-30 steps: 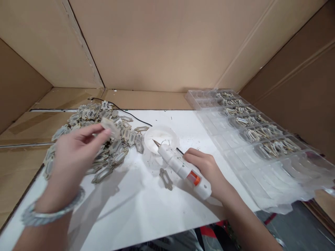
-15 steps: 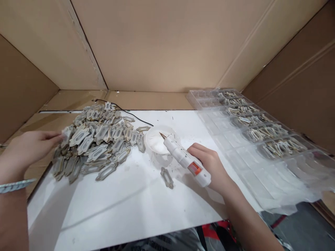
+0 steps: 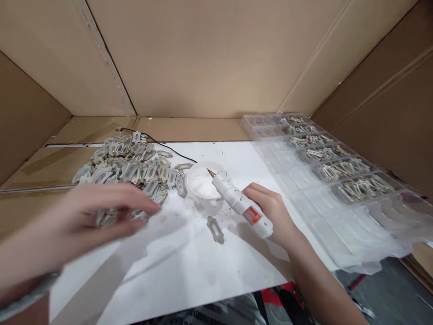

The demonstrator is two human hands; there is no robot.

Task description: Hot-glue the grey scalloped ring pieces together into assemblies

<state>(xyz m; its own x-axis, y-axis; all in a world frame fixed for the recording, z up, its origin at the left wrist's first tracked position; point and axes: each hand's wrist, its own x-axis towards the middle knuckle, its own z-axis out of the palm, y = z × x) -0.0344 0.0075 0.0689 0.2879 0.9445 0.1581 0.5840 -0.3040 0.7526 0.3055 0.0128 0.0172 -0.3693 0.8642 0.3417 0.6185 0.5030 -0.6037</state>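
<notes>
My right hand (image 3: 267,203) is closed around a white glue gun (image 3: 241,201) with an orange patch on its body. Its pointed brass-coloured nozzle sits over a round translucent tub (image 3: 199,180) with something white inside. My left hand (image 3: 115,212), smeared by motion, hovers in front of a heap of frame-shaped metal pieces (image 3: 130,169). Thumb and fingers are apart, and nothing shows between them. The hand hides the heap's near side. A single metal frame piece (image 3: 215,229) lies on the white board in front of the tub.
At the right, a clear plastic compartment tray (image 3: 301,180) holds rows of small metal pieces (image 3: 343,169) in several sections. A black cable (image 3: 165,145) runs behind the heap toward the tub. Cardboard walls (image 3: 216,58) enclose the back and sides of the white board (image 3: 189,275).
My left hand has left the far left side of the heap, where its fingertips pinched something whitish, and moved right and nearer, its fingers parting. The right hand and glue gun stay nearly still.
</notes>
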